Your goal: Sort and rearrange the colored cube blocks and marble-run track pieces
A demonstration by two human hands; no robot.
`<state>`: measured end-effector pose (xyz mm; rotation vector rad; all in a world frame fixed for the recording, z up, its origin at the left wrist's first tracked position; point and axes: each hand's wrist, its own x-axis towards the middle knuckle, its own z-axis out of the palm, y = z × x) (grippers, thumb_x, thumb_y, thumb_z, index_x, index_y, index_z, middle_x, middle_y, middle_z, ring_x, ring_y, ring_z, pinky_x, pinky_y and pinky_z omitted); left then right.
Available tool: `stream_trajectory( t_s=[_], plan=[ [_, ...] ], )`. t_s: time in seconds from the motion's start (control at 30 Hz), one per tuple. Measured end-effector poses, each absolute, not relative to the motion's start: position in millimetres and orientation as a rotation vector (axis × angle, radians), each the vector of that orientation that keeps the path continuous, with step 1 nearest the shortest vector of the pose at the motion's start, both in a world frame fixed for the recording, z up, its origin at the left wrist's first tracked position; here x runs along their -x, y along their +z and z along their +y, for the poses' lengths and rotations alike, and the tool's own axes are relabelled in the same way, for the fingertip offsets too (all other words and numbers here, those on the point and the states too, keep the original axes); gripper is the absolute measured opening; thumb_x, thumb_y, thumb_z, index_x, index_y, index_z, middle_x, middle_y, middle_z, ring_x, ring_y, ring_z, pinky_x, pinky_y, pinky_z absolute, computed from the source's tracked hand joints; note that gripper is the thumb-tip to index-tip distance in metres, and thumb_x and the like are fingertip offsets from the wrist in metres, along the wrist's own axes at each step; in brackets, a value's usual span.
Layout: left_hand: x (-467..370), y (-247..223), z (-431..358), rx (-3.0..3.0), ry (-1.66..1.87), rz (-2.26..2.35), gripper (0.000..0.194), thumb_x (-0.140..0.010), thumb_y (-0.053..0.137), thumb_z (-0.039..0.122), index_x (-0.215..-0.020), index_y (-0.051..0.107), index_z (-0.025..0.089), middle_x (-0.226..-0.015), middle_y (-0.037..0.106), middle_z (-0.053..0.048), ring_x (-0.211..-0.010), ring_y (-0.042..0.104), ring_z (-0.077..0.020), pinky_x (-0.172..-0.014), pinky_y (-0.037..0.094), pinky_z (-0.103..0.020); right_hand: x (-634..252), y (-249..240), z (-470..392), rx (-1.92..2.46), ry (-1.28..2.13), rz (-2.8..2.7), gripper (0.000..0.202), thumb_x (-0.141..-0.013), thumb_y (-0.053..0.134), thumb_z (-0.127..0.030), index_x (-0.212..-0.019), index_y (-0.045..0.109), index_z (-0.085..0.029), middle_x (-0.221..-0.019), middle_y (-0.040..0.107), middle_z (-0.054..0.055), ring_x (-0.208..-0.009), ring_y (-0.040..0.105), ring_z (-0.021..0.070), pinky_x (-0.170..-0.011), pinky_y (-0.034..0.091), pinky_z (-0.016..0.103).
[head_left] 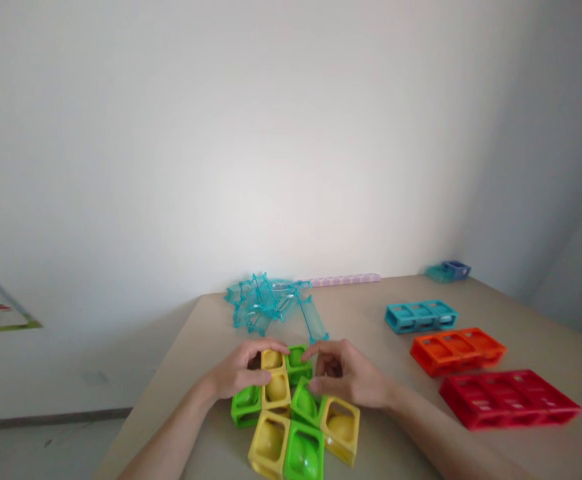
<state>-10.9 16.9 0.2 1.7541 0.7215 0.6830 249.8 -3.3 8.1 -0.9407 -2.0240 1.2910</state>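
Several yellow and green hollow cube blocks lie in a cluster at the near middle of the table. My left hand (243, 365) has its fingers and thumb closed round a yellow block (273, 360) at the back left of the cluster. Just in front of it sits another yellow block (277, 389). My right hand (348, 372) curls over the right side, fingertips at a green block (298, 360) and thumb by a second green block (305, 401). Closer to me are a yellow block (269, 443), a green block (305, 453) and a tilted yellow block (341, 427).
Clear teal plastic track pieces (265, 303) are heaped at the back, beside a lilac strip (345, 280) along the wall. On the right stand a teal block row (421, 315), an orange one (455, 350) and a red one (508, 398). A dark blue block (457, 269) sits in the far corner.
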Motion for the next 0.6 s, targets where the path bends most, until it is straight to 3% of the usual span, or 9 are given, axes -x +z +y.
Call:
stream_trajectory(
  t_s=[0.17, 0.23, 0.43, 0.6],
  plan=[
    [14, 1, 18, -1.736, 0.686, 0.747, 0.051, -0.069, 0.07, 0.037, -0.115, 0.063, 0.019, -0.109, 0.061, -0.008, -0.094, 0.056, -0.0245, -0.078, 0.044, -0.031, -260, 25, -11, 0.752, 1.152, -2.272, 0.069, -0.06, 0.079, -0.035, -0.121, 0.051, -0.019, -0.078, 0.053, -0.003, -0.061, 0.045, 0.0103, -0.05, 0.035, 0.019],
    [15, 2, 18, -1.718, 0.686, 0.734, 0.051, -0.069, 0.071, 0.037, -0.116, 0.063, 0.018, -0.11, 0.061, -0.009, -0.093, 0.056, -0.0241, -0.078, 0.044, -0.03, -260, 27, -13, 0.715, 1.157, -2.323, 0.073, -0.061, 0.078, -0.032, -0.126, 0.048, -0.02, -0.079, 0.052, -0.003, -0.062, 0.045, 0.0108, -0.051, 0.036, 0.019],
    [16, 5, 17, -1.717, 0.652, 0.686, 0.052, -0.068, 0.071, 0.039, -0.115, 0.063, 0.018, -0.114, 0.06, -0.009, -0.097, 0.056, -0.0257, -0.081, 0.044, -0.032, -259, 21, -9, 0.795, 1.065, -2.286, 0.064, -0.068, 0.067, -0.015, -0.128, 0.046, -0.021, -0.078, 0.052, -0.003, -0.063, 0.046, 0.0108, -0.054, 0.036, 0.02],
    [17, 5, 18, -1.713, 0.649, 0.66, 0.053, -0.067, 0.071, 0.038, -0.115, 0.063, 0.017, -0.117, 0.058, -0.01, -0.1, 0.055, -0.0269, -0.084, 0.043, -0.033, -258, 14, -1, 1.042, 0.937, -2.132, 0.047, -0.069, 0.073, -0.025, -0.113, 0.058, -0.019, -0.073, 0.053, -0.003, -0.059, 0.044, 0.01, -0.053, 0.035, 0.021]
  ],
)
